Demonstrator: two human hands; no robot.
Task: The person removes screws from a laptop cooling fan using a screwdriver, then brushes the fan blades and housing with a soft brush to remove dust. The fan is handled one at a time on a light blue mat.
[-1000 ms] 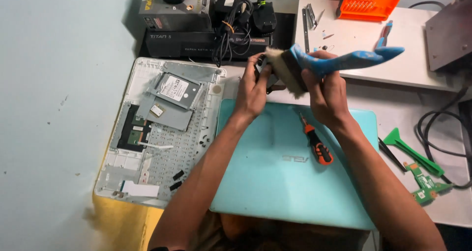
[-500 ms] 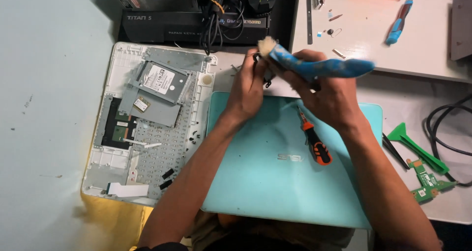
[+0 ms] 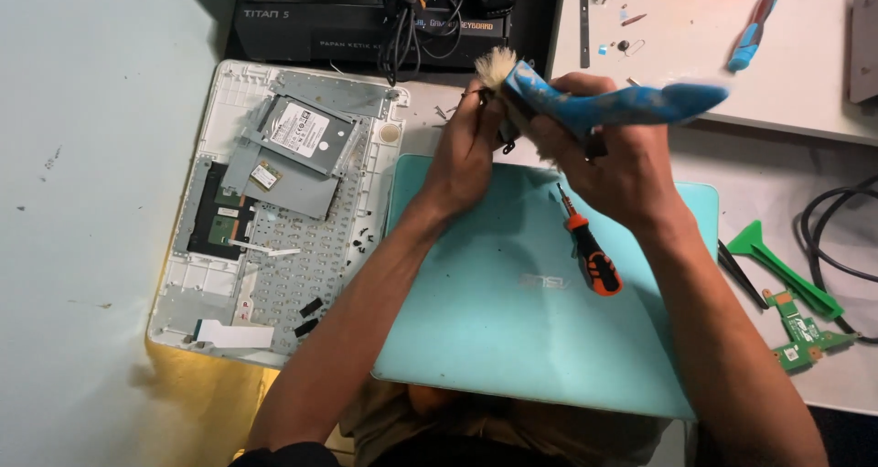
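Observation:
My right hand [image 3: 615,161] grips a blue-handled paintbrush [image 3: 604,106], its pale bristles pointing left. My left hand [image 3: 471,151] holds a small dark part, mostly hidden by both hands, right under the bristles. Both hands hover above the far edge of a turquoise laptop lid [image 3: 512,311] that lies flat in front of me. An orange-and-black screwdriver [image 3: 590,252] rests on that lid just below my right hand.
An opened white laptop base [image 3: 274,211] with a hard drive [image 3: 306,133] lies to the left. Black boxes and cables [image 3: 412,19] sit behind. To the right are a green pry tool [image 3: 782,266], a small green circuit board [image 3: 805,334], black cables [image 3: 837,238] and a blue screwdriver [image 3: 752,30].
The brush has swung so its bristles point further left, and both hands have shifted slightly toward me in the view. The camera has tilted down.

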